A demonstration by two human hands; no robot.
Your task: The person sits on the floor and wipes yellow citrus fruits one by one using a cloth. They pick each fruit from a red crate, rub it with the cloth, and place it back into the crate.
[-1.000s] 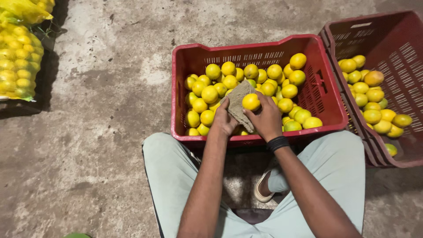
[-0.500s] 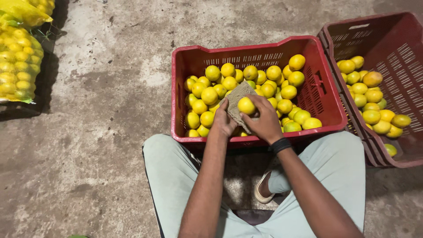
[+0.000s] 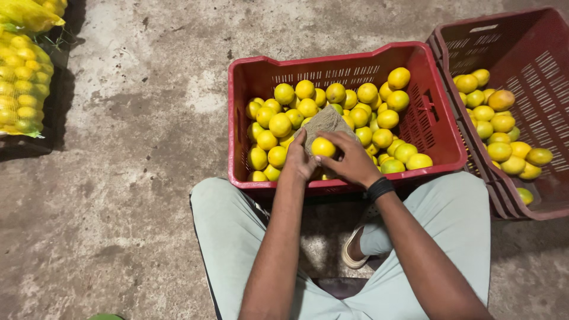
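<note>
While both hands meet over the near edge of the red crate, the head view shows one yellow fruit pinched between them against a grey-brown cloth. The right hand has its grip closed over the fruit from the right side, fingers curled around it. The left hand closes its grip on the lower edge of the cloth, just left of the fruit, thumb pressed against the fabric.

Counted: two red slatted crates, one cloth, one black wristband on the right forearm, and at least one yellow mesh sack. Beyond the grip, the near crate holds roughly thirty-five yellow-green fruits, heaped around and beyond the cloth. Well to the right of the grip, the second crate holds about fifteen, gathered at its left side.

Compared with half a second ago, the fruit sits lower and closer to the body, and the cloth stands more peaked above it; the crates have not shifted.

Far left of the grip, the mesh sack stands packed with fruit on the concrete floor.
</note>
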